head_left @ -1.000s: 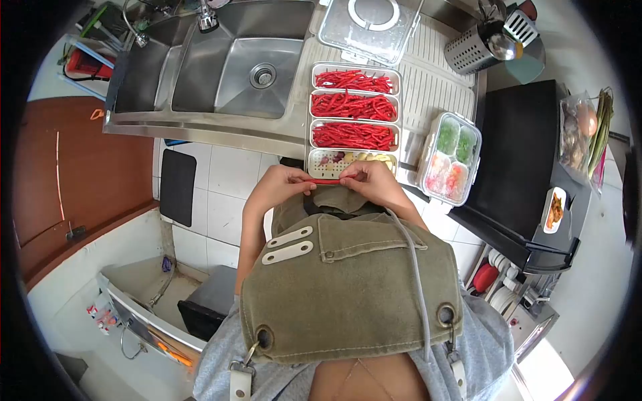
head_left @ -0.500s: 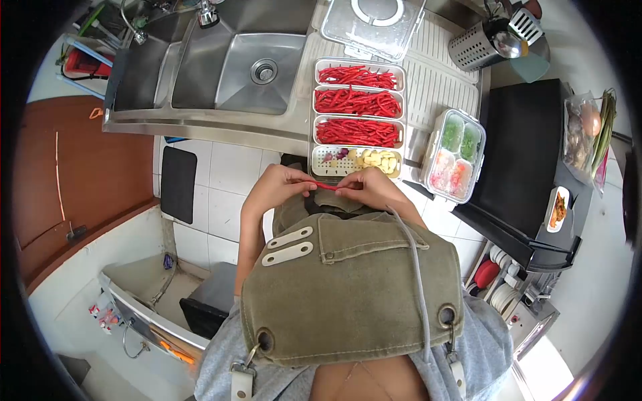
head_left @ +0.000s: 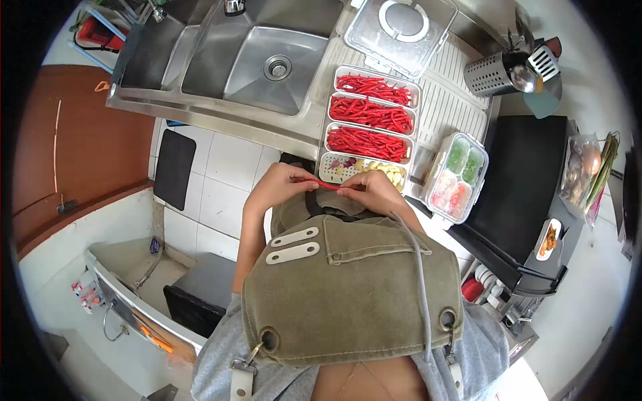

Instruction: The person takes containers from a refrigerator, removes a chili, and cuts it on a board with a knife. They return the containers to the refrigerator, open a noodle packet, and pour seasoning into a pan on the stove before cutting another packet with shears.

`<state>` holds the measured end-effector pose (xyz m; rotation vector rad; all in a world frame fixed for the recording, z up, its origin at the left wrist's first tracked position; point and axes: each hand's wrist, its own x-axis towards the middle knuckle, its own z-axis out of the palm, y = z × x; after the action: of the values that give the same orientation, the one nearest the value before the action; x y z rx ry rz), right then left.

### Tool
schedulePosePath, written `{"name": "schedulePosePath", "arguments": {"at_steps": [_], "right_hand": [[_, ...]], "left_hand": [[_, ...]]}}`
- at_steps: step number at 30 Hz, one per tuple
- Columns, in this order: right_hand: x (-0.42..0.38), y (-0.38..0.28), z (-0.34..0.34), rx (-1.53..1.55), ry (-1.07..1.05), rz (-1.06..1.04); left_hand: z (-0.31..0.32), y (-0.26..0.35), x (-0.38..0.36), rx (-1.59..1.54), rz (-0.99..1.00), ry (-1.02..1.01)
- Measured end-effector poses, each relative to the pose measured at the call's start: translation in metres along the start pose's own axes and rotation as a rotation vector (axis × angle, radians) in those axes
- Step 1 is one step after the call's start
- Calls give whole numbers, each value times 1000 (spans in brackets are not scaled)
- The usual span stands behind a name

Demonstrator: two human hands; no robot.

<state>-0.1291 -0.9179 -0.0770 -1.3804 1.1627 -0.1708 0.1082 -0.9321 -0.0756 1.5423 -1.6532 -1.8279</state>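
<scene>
A thin red chili pepper (head_left: 328, 185) stretches between my two hands, in front of my apron. My left hand (head_left: 277, 185) pinches its left end, and the fingers of my right hand (head_left: 370, 190) close on the other end. Just beyond the hands is a white perforated tray (head_left: 348, 175) with garlic cloves (head_left: 390, 172) and a few small shallots (head_left: 349, 162); my right hand covers part of its near edge. Behind it, three more white trays in a row hold heaps of red chilies (head_left: 368, 143).
A steel double sink (head_left: 267, 87) lies to the left of the trays. To the right stands a clear divided box (head_left: 458, 175) with green and pinkish chopped food. A clear lid (head_left: 394, 33), a utensil holder (head_left: 495, 75) and a black stove top (head_left: 511, 194) are further off.
The view has turned, so the counter and trays appear tilted and shifted to the right. Both hands still hold the chili in nearly the same spot.
</scene>
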Motion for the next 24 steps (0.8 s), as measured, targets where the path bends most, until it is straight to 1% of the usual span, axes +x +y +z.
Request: {"name": "schedulePosePath", "arguments": {"at_steps": [2, 6, 9, 11, 13, 15, 17, 20, 21, 23, 24], "right_hand": [[1, 0, -1, 4, -10, 10], [3, 2, 0, 16, -6, -7], [6, 1, 5, -1, -1, -77], [9, -3, 7, -79, 22, -126], [17, -4, 10, -91, 0, -204], [28, -15, 13, -84, -61, -212], [39, -30, 20, -88, -115, -250], [56, -46, 42, -115, -200, -313], [59, -58, 48, -118, -218, -321], [69, -82, 62, -300, -285, -355], [77, -82, 72, -332, -311, -386]], "left_hand": [[-1, 0, 1, 27, 13, -58], [4, -3, 4, 50, 54, -67], [7, -8, 0, 124, 76, -42], [8, -11, -5, 176, 88, -67], [8, -11, -14, 174, 70, -21], [6, -19, -25, 152, 50, -12], [1, -28, -40, 116, 43, 56], [-12, -41, -68, 71, 114, 173], [-15, -48, -76, 66, 105, 190], [-23, -65, -92, 17, 83, 223], [-28, -70, -100, -4, 76, 223]]}}
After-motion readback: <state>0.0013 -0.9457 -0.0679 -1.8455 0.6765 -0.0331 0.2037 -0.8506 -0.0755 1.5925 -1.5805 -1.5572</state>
